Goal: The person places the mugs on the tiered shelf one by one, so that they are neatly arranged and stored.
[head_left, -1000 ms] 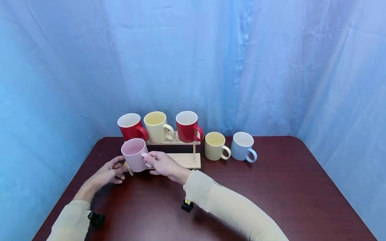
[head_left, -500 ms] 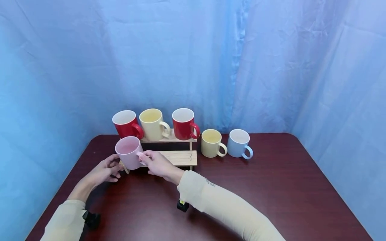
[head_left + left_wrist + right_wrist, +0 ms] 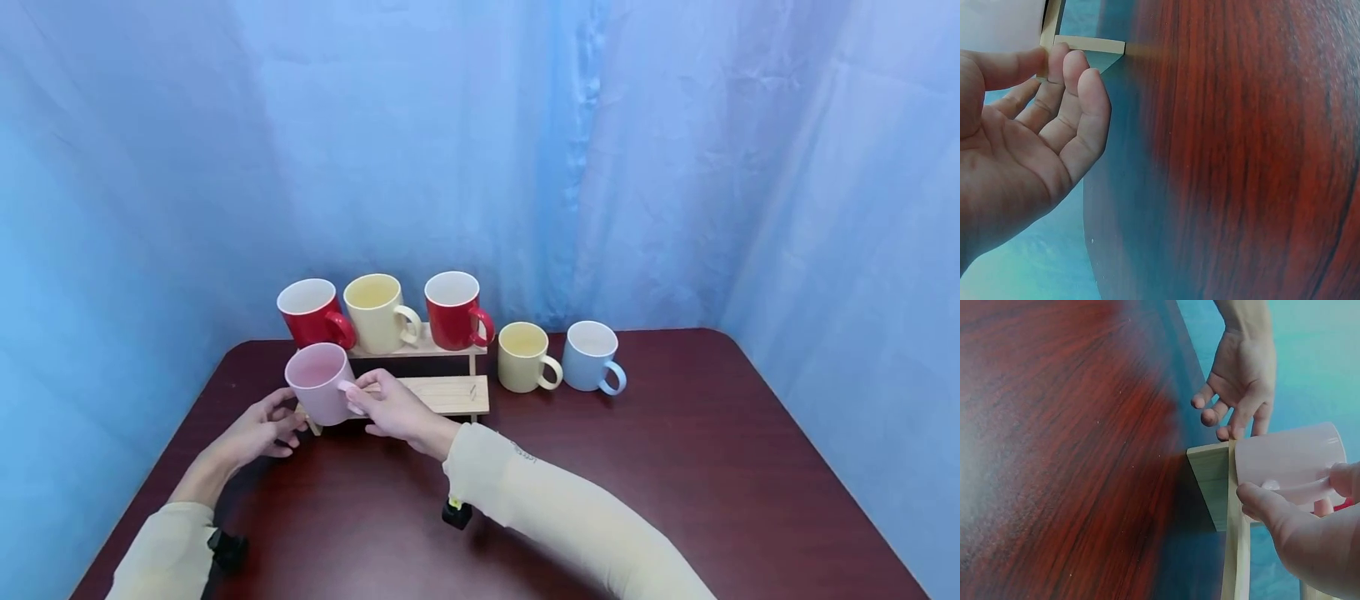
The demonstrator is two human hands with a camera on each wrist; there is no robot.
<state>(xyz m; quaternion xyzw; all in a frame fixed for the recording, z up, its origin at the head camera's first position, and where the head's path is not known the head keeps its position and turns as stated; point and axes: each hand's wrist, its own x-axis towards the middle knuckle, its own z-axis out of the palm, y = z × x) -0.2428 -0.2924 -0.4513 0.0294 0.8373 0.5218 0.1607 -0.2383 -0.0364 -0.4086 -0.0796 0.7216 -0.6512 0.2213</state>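
Observation:
My right hand (image 3: 397, 412) pinches the handle of a pink mug (image 3: 321, 390). The mug stands upright at the left end of the lower shelf of a two-tier wooden rack (image 3: 442, 393); in the right wrist view its base is right at the board. With thumb and fingertips, my left hand (image 3: 1029, 125) holds the rack's left end, close beside the mug. On the upper shelf stand a red mug (image 3: 306, 323) at the left, a yellow mug (image 3: 373, 321) in the middle and another red mug (image 3: 452, 318) at the right.
Right of the rack, a second yellow mug (image 3: 519, 367) and a light blue mug (image 3: 585, 365) stand on the dark red wooden table (image 3: 675, 467). Blue curtains (image 3: 420, 150) hang behind the table and at both sides.
The whole head view has shifted slightly, so everything appears a little further left. Hands, pink mug and rack keep their places relative to one another.

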